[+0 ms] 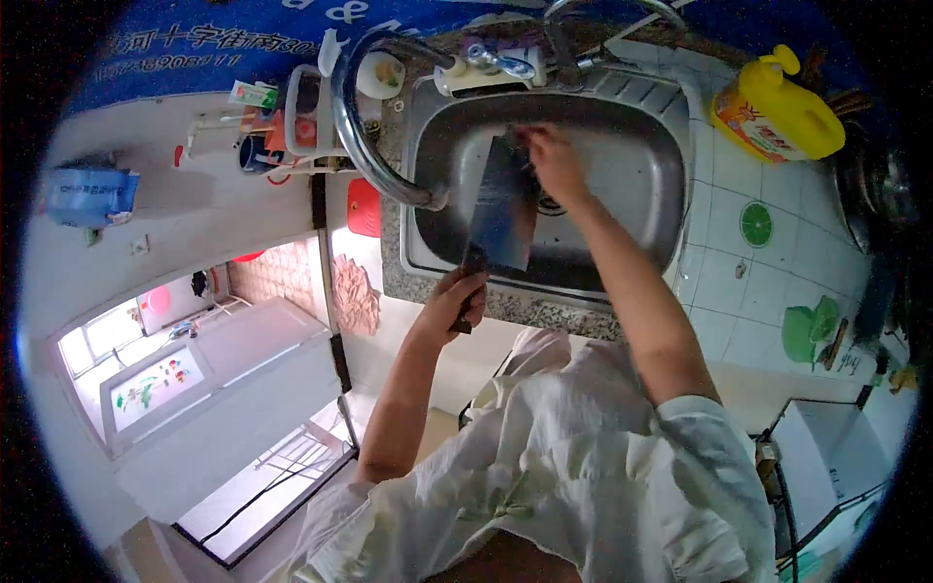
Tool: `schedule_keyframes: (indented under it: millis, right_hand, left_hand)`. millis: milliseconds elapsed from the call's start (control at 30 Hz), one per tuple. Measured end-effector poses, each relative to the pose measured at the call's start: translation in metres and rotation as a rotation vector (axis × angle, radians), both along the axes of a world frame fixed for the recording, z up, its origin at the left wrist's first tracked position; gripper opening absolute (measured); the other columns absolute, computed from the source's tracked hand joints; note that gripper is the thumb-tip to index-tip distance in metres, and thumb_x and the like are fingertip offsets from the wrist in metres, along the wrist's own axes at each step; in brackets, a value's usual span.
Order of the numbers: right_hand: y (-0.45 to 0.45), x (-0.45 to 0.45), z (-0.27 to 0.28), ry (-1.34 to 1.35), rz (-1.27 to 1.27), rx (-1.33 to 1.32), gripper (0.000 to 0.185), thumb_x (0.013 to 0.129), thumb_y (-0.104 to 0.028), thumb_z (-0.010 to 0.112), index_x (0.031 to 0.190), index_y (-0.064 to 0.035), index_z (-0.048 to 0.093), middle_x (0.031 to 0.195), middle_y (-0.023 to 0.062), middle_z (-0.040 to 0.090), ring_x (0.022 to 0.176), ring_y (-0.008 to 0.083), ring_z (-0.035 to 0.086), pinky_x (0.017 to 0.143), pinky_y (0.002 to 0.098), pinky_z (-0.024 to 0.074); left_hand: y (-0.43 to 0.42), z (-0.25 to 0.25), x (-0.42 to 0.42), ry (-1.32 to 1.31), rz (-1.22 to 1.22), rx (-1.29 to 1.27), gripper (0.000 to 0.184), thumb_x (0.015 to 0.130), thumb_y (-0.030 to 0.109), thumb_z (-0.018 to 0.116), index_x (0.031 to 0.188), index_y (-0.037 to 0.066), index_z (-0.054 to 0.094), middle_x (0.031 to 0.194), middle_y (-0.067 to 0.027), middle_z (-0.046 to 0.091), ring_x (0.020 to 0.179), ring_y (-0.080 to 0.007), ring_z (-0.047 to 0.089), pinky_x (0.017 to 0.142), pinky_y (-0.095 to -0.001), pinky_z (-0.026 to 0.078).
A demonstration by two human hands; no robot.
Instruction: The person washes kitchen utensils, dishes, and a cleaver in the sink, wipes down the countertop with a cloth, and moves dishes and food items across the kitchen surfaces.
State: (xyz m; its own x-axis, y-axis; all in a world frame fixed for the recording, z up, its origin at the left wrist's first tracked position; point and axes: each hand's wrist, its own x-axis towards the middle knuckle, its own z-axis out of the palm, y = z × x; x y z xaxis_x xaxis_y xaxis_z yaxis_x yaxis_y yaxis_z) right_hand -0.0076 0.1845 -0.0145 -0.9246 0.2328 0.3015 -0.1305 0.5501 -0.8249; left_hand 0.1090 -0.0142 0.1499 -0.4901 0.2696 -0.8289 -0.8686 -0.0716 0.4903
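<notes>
My left hand (455,303) is closed round the dark handle of a cleaver (503,209). The cleaver's broad blade is tilted over the steel sink (671,165) and points away from me. At the far end of the blade, my right hand (556,167) has its fingers bent together. Something dark shows at those fingertips, too blurred to name. Part of the sink's drain (551,206) is visible beside the blade.
A curved metal tap (352,126) arches over the sink's left side. Right of the sink, a yellow jug (777,107) stands on the white tiled counter (724,243). A small bowl (380,75) sits at the back left. Granite edging (544,309) runs along the front.
</notes>
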Motion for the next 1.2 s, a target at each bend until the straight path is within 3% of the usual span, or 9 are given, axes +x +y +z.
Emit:
schedule_keyframes:
  millis: [233, 367, 433, 533, 800, 900, 967, 1033, 1200]
  right_hand:
    - [-0.057, 0.071, 0.069, 0.038, 0.228, -0.153, 0.024, 0.069, -0.003, 0.060, 0.092, -0.0056, 0.061, 0.101, 0.0090, 0.054, 0.093, 0.0289, 0.050, 0.079, 0.0379, 0.0419]
    - [-0.040, 0.095, 0.050, 0.056, 0.281, -0.094, 0.033, 0.069, -0.009, 0.063, 0.102, -0.0096, 0.058, 0.110, 0.0069, 0.052, 0.101, 0.0301, 0.046, 0.087, 0.0411, 0.0380]
    - [-0.008, 0.094, 0.029, -0.121, 0.202, 0.035, 0.021, 0.070, -0.002, 0.059, 0.091, -0.0039, 0.061, 0.093, 0.0099, 0.057, 0.086, 0.0295, 0.053, 0.072, 0.0373, 0.0449]
    - [0.027, 0.088, 0.011, -0.061, 0.123, 0.102, 0.021, 0.071, -0.001, 0.059, 0.091, -0.0042, 0.062, 0.091, 0.0109, 0.058, 0.085, 0.0299, 0.053, 0.070, 0.0374, 0.0456]
    - [-0.025, 0.103, 0.075, -0.069, 0.482, -0.179, 0.032, 0.069, -0.010, 0.063, 0.101, -0.0151, 0.061, 0.111, 0.0082, 0.051, 0.105, 0.0292, 0.045, 0.094, 0.0419, 0.0329]
    - [-0.014, 0.072, 0.028, -0.281, 0.158, -0.250, 0.030, 0.073, -0.015, 0.060, 0.103, -0.0101, 0.059, 0.117, 0.0099, 0.048, 0.107, 0.0315, 0.044, 0.095, 0.0407, 0.0328]
    - [0.011, 0.039, 0.005, -0.038, -0.025, -0.083, 0.021, 0.071, -0.004, 0.059, 0.091, -0.0035, 0.061, 0.095, 0.0137, 0.057, 0.088, 0.0301, 0.054, 0.079, 0.0341, 0.0420]
    - [0.039, 0.031, 0.004, -0.205, -0.058, -0.232, 0.018, 0.074, -0.008, 0.057, 0.091, -0.0032, 0.061, 0.095, 0.0132, 0.058, 0.086, 0.0308, 0.055, 0.077, 0.0345, 0.0429]
    - [0.094, 0.078, -0.042, -0.255, -0.081, 0.288, 0.018, 0.079, -0.015, 0.055, 0.092, -0.0040, 0.061, 0.094, 0.0131, 0.059, 0.085, 0.0322, 0.054, 0.075, 0.0354, 0.0437]
  left_hand:
    - [0.011, -0.003, -0.021, 0.043, 0.085, -0.083, 0.011, 0.084, 0.019, 0.054, 0.081, 0.011, 0.046, 0.057, 0.0020, 0.041, 0.042, -0.0076, 0.037, 0.036, -0.0216, 0.028]
    - [-0.002, -0.005, -0.020, 0.077, 0.105, -0.029, 0.010, 0.085, 0.016, 0.052, 0.081, 0.010, 0.046, 0.056, 0.0009, 0.041, 0.041, -0.0084, 0.037, 0.037, -0.0217, 0.029]
    - [-0.014, 0.000, -0.013, 0.070, 0.066, 0.023, 0.010, 0.085, 0.017, 0.052, 0.080, 0.010, 0.046, 0.055, 0.0009, 0.041, 0.041, -0.0084, 0.036, 0.036, -0.0215, 0.028]
    - [-0.021, 0.007, -0.009, -0.023, 0.018, 0.005, 0.013, 0.086, 0.017, 0.051, 0.078, 0.010, 0.045, 0.054, 0.0007, 0.040, 0.040, -0.0084, 0.036, 0.035, -0.0219, 0.028]
    - [0.000, 0.003, -0.012, 0.045, 0.027, 0.026, 0.016, 0.085, 0.017, 0.051, 0.074, 0.010, 0.043, 0.056, 0.0006, 0.041, 0.040, -0.0083, 0.036, 0.035, -0.0218, 0.028]
    - [-0.001, 0.008, -0.017, 0.007, 0.052, 0.065, 0.015, 0.085, 0.016, 0.051, 0.075, 0.010, 0.042, 0.056, 0.0007, 0.040, 0.040, -0.0080, 0.035, 0.035, -0.0216, 0.027]
    - [-0.011, 0.008, -0.011, -0.029, 0.010, 0.082, 0.012, 0.085, 0.016, 0.051, 0.078, 0.010, 0.044, 0.056, 0.0007, 0.039, 0.039, -0.0077, 0.034, 0.035, -0.0213, 0.027]
    - [-0.016, 0.010, -0.004, -0.071, -0.022, 0.100, 0.008, 0.086, 0.015, 0.050, 0.089, 0.008, 0.047, 0.056, 0.0010, 0.037, 0.039, -0.0068, 0.032, 0.034, -0.0208, 0.025]
    - [-0.030, 0.011, 0.008, -0.080, 0.022, 0.196, 0.012, 0.086, 0.014, 0.048, 0.096, 0.006, 0.048, 0.055, 0.0015, 0.036, 0.037, -0.0068, 0.031, 0.033, -0.0213, 0.026]
